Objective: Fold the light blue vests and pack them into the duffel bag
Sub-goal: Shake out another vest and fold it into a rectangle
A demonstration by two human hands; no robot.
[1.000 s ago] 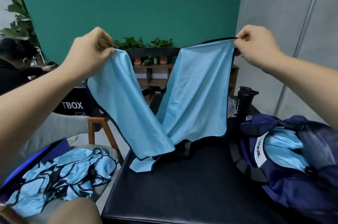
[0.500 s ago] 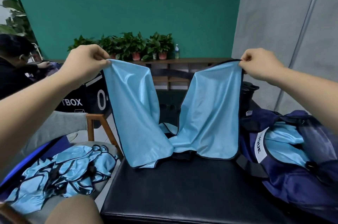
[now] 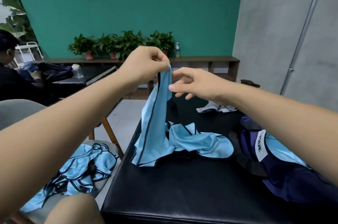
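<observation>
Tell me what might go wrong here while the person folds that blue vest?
1. Only the left hand pinches the vest at its top; the right hand is open beside it, so the edges might slip apart.
2. The vest's lower part lies bunched on the black table, so the fold may come out creased.
3. It hangs near the table's left edge and could slide off.

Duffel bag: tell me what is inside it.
Light blue vests lie inside the duffel bag. How many cannot be told: its navy walls and the right forearm cover the rest.
</observation>
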